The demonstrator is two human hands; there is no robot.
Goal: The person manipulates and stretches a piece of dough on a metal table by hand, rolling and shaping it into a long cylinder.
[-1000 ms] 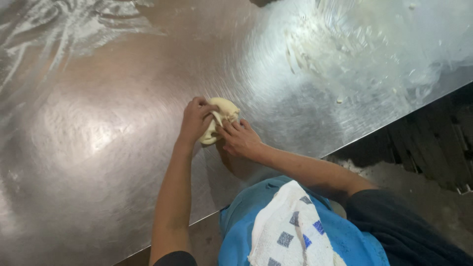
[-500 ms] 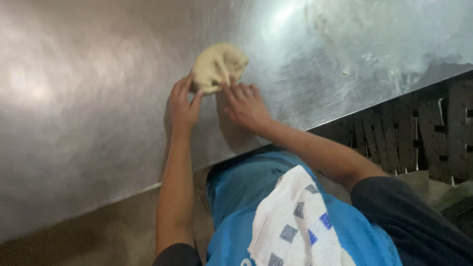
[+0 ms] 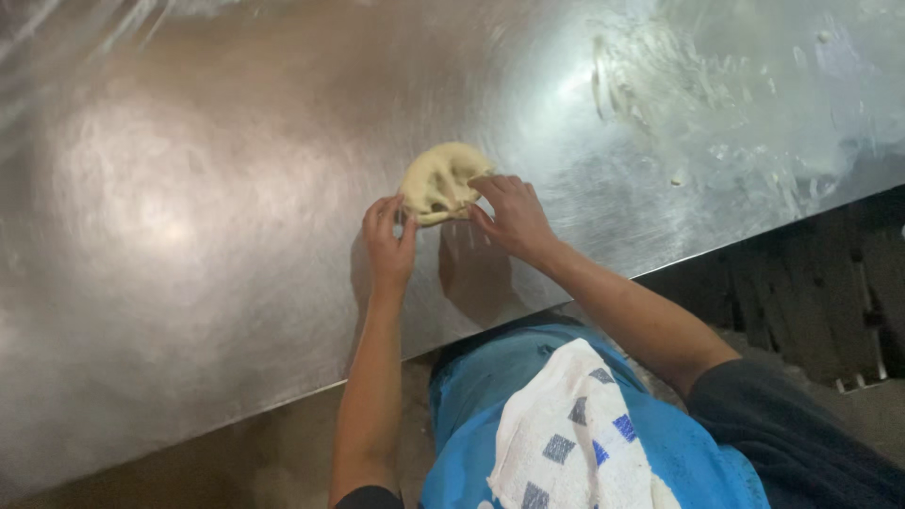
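A pale lump of dough, creased and folded, lies on a shiny steel worktop. My right hand rests on the dough's right side, fingers curled over its edge. Fingertips of my left hand touch the lower left rim of the dough, palm flat toward the steel. Both forearms reach in from below.
Flour smears and small dough crumbs mark the worktop at the upper right. The table's front edge runs diagonally; beyond it is a dark slatted floor mat. A white cloth with blue squares hangs on my blue apron.
The dough has gone from being squeezed between both hands to lying further out on the steel, with my hands now at its near edges. The view has swung about.
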